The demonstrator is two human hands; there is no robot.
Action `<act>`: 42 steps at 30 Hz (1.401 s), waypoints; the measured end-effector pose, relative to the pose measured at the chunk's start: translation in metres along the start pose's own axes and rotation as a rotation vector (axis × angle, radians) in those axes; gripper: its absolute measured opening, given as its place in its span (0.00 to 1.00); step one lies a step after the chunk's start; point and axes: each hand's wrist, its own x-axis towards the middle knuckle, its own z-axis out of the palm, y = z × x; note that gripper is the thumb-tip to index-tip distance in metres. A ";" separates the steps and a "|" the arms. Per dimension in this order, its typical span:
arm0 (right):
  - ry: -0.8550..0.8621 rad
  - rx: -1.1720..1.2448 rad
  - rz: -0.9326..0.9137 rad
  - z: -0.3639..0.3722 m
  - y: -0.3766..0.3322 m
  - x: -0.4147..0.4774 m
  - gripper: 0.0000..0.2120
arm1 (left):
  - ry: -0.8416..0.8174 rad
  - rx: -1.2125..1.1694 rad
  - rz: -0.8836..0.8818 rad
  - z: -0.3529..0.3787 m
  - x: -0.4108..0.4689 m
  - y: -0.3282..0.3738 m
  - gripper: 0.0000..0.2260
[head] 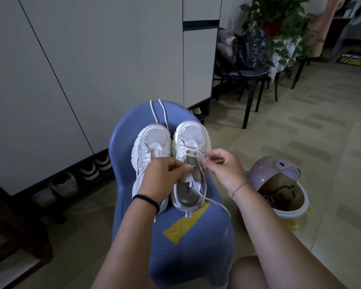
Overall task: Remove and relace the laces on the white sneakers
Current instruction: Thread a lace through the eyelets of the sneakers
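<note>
Hands: left hand [165, 176], right hand [223, 165] pinching lace [198, 174] | right sneaker [191, 163] toe pointing away

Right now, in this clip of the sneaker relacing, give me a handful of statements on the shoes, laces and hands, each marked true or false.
1. Both white sneakers sit on a blue chair. True.
2. The left sneaker is fully laced. False: its eyelets look bare, and a loose lace lies on the chair beyond its toe.
3. The right sneaker has lace crossed through its front eyelets. True.
4. The left hand rests flat on the chair. False: it pinches lace over the right sneaker.
5. The right hand has a pinch grip on lace. True.
6. A pink bin stands left of the chair. False: it lies on the floor to the right.
</note>
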 end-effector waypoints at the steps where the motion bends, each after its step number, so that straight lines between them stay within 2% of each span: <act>1: -0.034 0.009 -0.062 -0.001 -0.007 -0.002 0.08 | -0.036 0.016 0.019 0.002 -0.002 0.002 0.06; 4: -0.319 0.004 -0.128 0.003 -0.023 -0.013 0.12 | -0.115 0.041 0.059 0.005 -0.004 0.005 0.08; 6: -0.398 -0.063 -0.115 0.006 -0.023 -0.019 0.08 | -0.130 0.041 0.062 0.004 -0.004 0.004 0.10; 9: -0.289 -0.139 -0.142 -0.001 -0.021 -0.016 0.05 | -0.137 0.021 0.036 -0.003 -0.004 0.000 0.09; 12: -0.092 -0.108 -0.128 -0.011 -0.018 -0.009 0.02 | -0.086 0.015 -0.008 -0.014 -0.002 -0.006 0.08; 15: 0.027 -0.090 -0.053 -0.012 -0.011 -0.006 0.05 | -0.052 -0.008 -0.053 -0.023 0.002 -0.015 0.10; 17: 0.029 -0.084 -0.006 -0.011 -0.008 -0.004 0.07 | -0.018 -0.043 -0.063 -0.025 0.003 -0.019 0.11; 19: 0.004 -0.189 -0.040 -0.008 -0.009 -0.003 0.05 | -0.004 -0.036 -0.047 -0.023 0.003 -0.017 0.11; 21: -0.017 -0.382 -0.193 -0.003 -0.016 -0.003 0.08 | -0.044 0.001 -0.019 -0.017 0.001 -0.011 0.09; 23: -0.103 -0.436 -0.336 0.005 -0.025 -0.006 0.09 | -0.086 0.036 0.028 -0.009 -0.001 -0.003 0.09; 25: -0.279 -0.390 -0.299 0.015 -0.032 -0.015 0.08 | -0.102 0.054 0.059 -0.001 -0.001 0.002 0.12; 27: -0.367 -0.401 -0.217 0.020 -0.035 -0.021 0.14 | -0.099 0.054 0.062 0.002 0.000 0.003 0.15; 31: -0.238 -0.426 -0.216 0.007 -0.039 -0.017 0.19 | -0.072 -0.006 0.057 -0.004 0.000 0.002 0.09; 34: -0.028 -0.369 -0.219 -0.006 -0.035 -0.010 0.21 | -0.043 -0.029 0.017 -0.013 0.000 -0.002 0.09; 37: 0.140 -0.288 -0.109 -0.015 -0.022 -0.003 0.20 | -0.010 -0.049 -0.004 -0.020 0.002 -0.008 0.09; 39: 0.140 -0.324 -0.077 -0.017 -0.017 -0.001 0.16 | -0.007 -0.052 -0.007 -0.018 0.002 -0.010 0.09; 42: 0.013 -0.368 -0.148 -0.010 -0.024 -0.006 0.06 | -0.052 -0.043 0.032 -0.009 0.000 -0.005 0.08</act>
